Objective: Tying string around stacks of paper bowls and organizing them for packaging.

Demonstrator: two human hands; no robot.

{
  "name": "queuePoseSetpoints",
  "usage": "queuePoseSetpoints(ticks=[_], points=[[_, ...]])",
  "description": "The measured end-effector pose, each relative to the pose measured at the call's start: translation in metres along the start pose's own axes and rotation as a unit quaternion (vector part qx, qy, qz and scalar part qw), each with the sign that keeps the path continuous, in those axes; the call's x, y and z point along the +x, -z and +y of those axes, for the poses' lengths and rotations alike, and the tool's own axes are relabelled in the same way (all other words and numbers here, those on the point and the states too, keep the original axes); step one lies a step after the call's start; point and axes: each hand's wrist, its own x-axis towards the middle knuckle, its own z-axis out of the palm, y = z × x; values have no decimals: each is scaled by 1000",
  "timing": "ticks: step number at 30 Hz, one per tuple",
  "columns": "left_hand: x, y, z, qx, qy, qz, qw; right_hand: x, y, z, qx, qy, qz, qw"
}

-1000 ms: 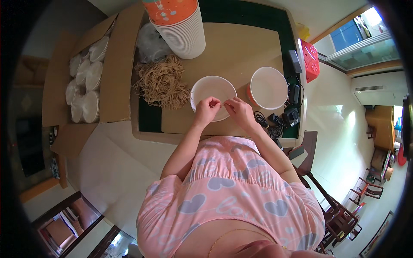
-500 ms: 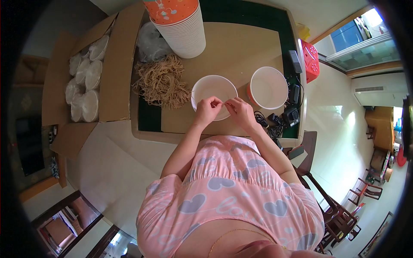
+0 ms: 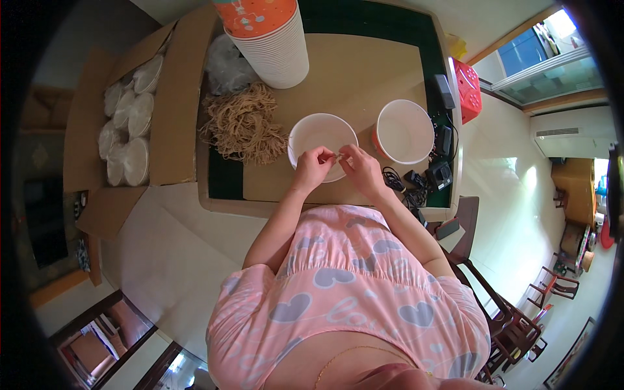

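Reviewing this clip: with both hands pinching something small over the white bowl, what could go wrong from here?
1. The left hand and right hand pinch a thin band, too small to make out well, above the white bowl; it might slip or snap away.
2. The bowl looks light and sits near the table edge, so a tug could slide it off.
3. The loose heap of rubber bands lies close by, and a sweeping forearm could scatter it.

A thin rubber band (image 3: 337,155), too small to be made out clearly, is pinched between the left hand (image 3: 314,166) and the right hand (image 3: 359,168) over a white paper bowl (image 3: 313,132). A heap of rubber bands (image 3: 244,125) is seen beside it, and a second bowl (image 3: 404,131) opposite.
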Motion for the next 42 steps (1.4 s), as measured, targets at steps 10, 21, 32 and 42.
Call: queuePoseSetpoints(ticks=[10, 21, 32, 42], points=[[-1, 3, 1, -15, 9, -3, 1000, 0, 3, -2, 2, 2, -15, 1000], [0, 5, 2, 1, 24, 4, 1000, -1, 2, -2, -42, 33, -12, 998], [-2, 7, 0, 11, 9, -8, 1000, -5, 0, -5, -9, 16, -3, 1000], [-5, 7, -4, -3, 27, -9, 1000, -5, -1, -4, -10, 8, -20, 1000]])
